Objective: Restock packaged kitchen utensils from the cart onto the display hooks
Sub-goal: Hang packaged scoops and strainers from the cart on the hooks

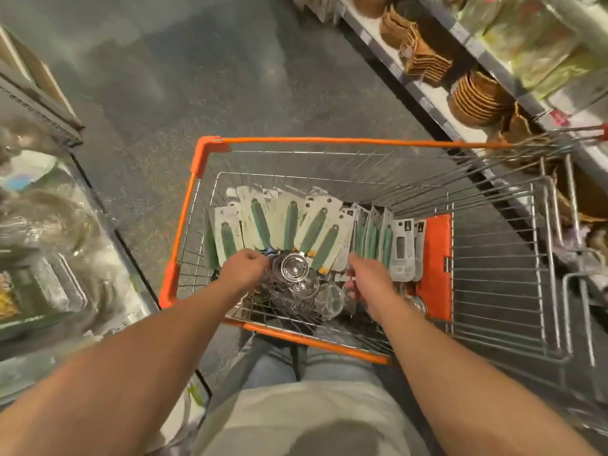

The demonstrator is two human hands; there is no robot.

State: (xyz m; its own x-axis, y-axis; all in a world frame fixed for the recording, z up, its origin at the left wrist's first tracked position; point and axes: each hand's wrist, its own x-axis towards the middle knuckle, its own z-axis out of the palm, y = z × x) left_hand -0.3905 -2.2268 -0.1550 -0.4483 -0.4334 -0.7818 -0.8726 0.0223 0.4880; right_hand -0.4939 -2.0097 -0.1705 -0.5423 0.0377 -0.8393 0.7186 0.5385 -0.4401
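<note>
- Since the utensils must be lifted out before any can go on a hook, we find both hands down inside the cart (210,149), at its near edge
- The left hand (245,269) has its fingers curled in over the steel heads of the packaged utensils (289,225); it seems to be gathering them, though we cannot tell whether it truly grips one
- The right hand (370,278) reaches in beside the upright cards (378,238), fingers bent downward; what it holds, if anything, is hidden from us
- We judge the cards lie fanned with their hang-holes toward the far edge so the green handles stay readable and each pack can be drawn by its head
- A second batch stands on edge against the orange panel (437,258) at the cart's right side, packed tight, likely to keep it from sliding
- The cart stands on a dark speckled floor (197,77) in a narrow aisle; shelves (424,90) with woven baskets (477,97) run along the right, wrapped glassware (42,225) on the left
- No display hooks are in sight, so we take the restocking as barely begun
</note>
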